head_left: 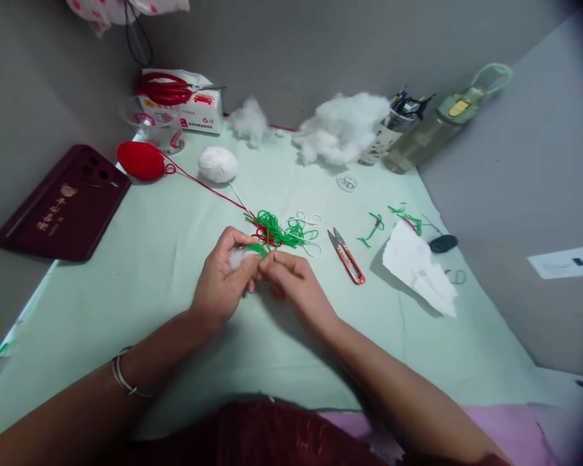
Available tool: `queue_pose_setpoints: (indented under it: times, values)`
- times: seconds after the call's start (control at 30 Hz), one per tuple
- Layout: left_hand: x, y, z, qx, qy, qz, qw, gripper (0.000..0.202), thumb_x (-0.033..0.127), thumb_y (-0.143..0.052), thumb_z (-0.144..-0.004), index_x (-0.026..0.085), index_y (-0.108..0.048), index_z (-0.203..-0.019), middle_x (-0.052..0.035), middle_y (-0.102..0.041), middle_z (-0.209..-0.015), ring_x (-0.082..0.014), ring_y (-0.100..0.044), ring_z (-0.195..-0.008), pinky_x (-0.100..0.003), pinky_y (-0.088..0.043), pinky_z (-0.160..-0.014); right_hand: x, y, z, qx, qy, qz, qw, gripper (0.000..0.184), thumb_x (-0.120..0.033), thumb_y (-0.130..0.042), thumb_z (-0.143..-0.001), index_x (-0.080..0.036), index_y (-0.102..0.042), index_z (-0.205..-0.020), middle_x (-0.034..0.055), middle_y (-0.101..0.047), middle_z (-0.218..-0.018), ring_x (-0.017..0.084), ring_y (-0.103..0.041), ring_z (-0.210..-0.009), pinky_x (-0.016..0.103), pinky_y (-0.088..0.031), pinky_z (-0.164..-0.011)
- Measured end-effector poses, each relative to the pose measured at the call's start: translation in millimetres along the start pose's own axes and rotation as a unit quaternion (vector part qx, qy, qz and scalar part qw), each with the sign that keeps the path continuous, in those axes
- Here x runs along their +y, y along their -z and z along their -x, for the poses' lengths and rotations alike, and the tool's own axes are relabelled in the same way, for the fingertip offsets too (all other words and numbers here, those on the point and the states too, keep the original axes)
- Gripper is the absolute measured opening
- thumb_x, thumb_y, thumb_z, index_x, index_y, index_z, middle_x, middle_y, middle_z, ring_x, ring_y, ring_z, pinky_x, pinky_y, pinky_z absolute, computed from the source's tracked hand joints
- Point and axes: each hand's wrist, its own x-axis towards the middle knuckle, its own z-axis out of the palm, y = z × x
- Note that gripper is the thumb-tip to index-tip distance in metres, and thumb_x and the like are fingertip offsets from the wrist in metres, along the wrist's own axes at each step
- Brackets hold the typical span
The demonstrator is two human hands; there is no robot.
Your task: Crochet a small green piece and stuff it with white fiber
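Green-and-white workpiece [256, 248], quantity one: your left hand [222, 277] clamps it; your right hand [297, 277] pinches its edge. Beyond: two yarn balls [142, 160], one thread snips [346, 255].

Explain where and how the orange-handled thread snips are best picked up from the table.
The orange handles of the snips look the best part to grip, coming from the near side with the right hand, the closer one. The snips lie flat, handle end towards the person and pointed blades facing away, so fingers should stay clear of the tips.
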Motion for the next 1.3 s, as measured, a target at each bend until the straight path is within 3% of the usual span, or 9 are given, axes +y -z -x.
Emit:
queue_pose_setpoints:
  times: [0.1,0.23,0.4,0.47,0.67,0.83,0.97,1.1,1.3]
  values:
    - [0.1,0.3,-0.4,-0.044,0.0,0.027,0.999,0.018,0.031,-0.068,-0.093,0.023,-0.055,-0.101,0.006,-0.063,-0.069,-0.0117,-0.057,-0.051,-0.026,-0.046,-0.054,-2.6,5.9,-6.0,0.005,0.023,-0.033,0.999,0.026,-0.029,-0.057,-0.088,-0.022,-0.056,-0.063,-0.0089,-0.036,-0.052,0.01,-0.027,-0.05,0.027,-0.028,-0.054]
    - [1.5,1.4,4.0,-0.054,-0.013,-0.025,0.998,0.017,0.031,-0.066,-0.095,0.023,-0.055,-0.105,0.004,-0.064,-0.079,-0.0121,-0.061,-0.058,-0.027,-0.05,-0.061,-7.4,6.6,-3.8,0.0,0.025,-0.005,1.0,0.044,-0.05,-0.069,-0.089,-0.021,-0.054,-0.06,-0.0073,-0.043,-0.055,0.009,-0.031,-0.053,0.027,-0.03,-0.057]
    - [8.1,6.9,5.5,-0.075,-0.02,-0.058,0.995,0.028,0.029,-0.065,-0.095,0.021,-0.061,-0.122,-0.0044,-0.07,-0.111,-0.0183,-0.069,-0.094,-0.03,-0.054,-0.086,-6.0,7.4,-2.8,0.044,0.02,0.046,0.998,0.054,-0.064,-0.069,-0.086,-0.021,-0.048,-0.06,-0.0067,-0.042,-0.056,0.009,-0.031,-0.055,0.027,-0.026,-0.054]
    - [8.8,9.6,3.2,-0.093,0.0,-0.024,0.995,0.03,0.035,-0.062,-0.098,0.02,-0.063,-0.125,-0.0043,-0.071,-0.11,-0.0183,-0.07,-0.096,-0.03,-0.055,-0.089,-4.8,9.4,-4.0,0.044,0.022,0.034,0.998,0.054,-0.064,-0.069,-0.086,-0.021,-0.049,-0.061,-0.0072,-0.041,-0.056,0.009,-0.031,-0.054,0.026,-0.026,-0.054]
    - [-2.7,7.9,-2.2,-0.09,0.06,0.097,0.989,0.03,0.038,-0.077,-0.09,0.021,-0.065,-0.111,0.0,-0.072,-0.097,-0.0141,-0.072,-0.075,-0.029,-0.062,-0.075,-4.5,16.5,-4.5,0.006,0.03,0.013,0.999,0.048,-0.057,-0.068,-0.09,-0.021,-0.05,-0.062,-0.0051,-0.048,-0.058,0.01,-0.042,-0.058,0.026,-0.032,-0.058]
    - [-6.1,4.6,-3.5,-0.052,0.093,0.127,0.986,0.031,0.036,-0.083,-0.081,0.02,-0.061,-0.096,0.0038,-0.068,-0.075,-0.0132,-0.066,-0.063,-0.027,-0.06,-0.065,-6.1,12.9,3.7,0.016,0.059,0.198,0.978,0.035,-0.039,-0.05,-0.101,-0.021,-0.057,-0.072,0.0002,-0.063,-0.071,0.013,-0.051,-0.066,0.028,-0.036,-0.067]
    - [-3.9,4.8,-5.3,-0.003,0.072,0.027,0.997,0.022,0.032,-0.077,-0.08,0.02,-0.06,-0.088,0.0063,-0.059,-0.065,-0.01,-0.052,-0.056,-0.022,-0.044,-0.056,-5.5,1.8,10.4,0.041,0.067,0.313,0.947,0.025,-0.027,-0.051,-0.097,-0.022,-0.05,-0.073,-0.0038,-0.05,-0.063,0.012,-0.039,-0.057,0.029,-0.027,-0.062]
    - [-4.0,3.1,-5.6,0.026,0.04,-0.026,0.999,0.015,0.027,-0.071,-0.08,0.021,-0.059,-0.087,0.0061,-0.055,-0.067,-0.011,-0.045,-0.059,-0.024,-0.038,-0.057,-4.2,0.4,6.7,0.034,0.049,0.233,0.971,0.029,-0.031,-0.055,-0.094,-0.023,-0.044,-0.068,-0.0069,-0.037,-0.059,0.01,-0.03,-0.056,0.028,-0.024,-0.058]
    - [-6.9,0.7,-0.1,0.015,-0.011,-0.018,1.0,0.011,0.026,-0.067,-0.087,0.023,-0.06,-0.095,0.0018,-0.064,-0.085,-0.0145,-0.054,-0.071,-0.028,-0.043,-0.068,-4.5,8.3,-1.3,0.041,0.007,0.067,0.997,0.034,-0.038,-0.062,-0.087,-0.021,-0.049,-0.061,-0.0072,-0.038,-0.057,0.009,-0.029,-0.056,0.026,-0.023,-0.054]
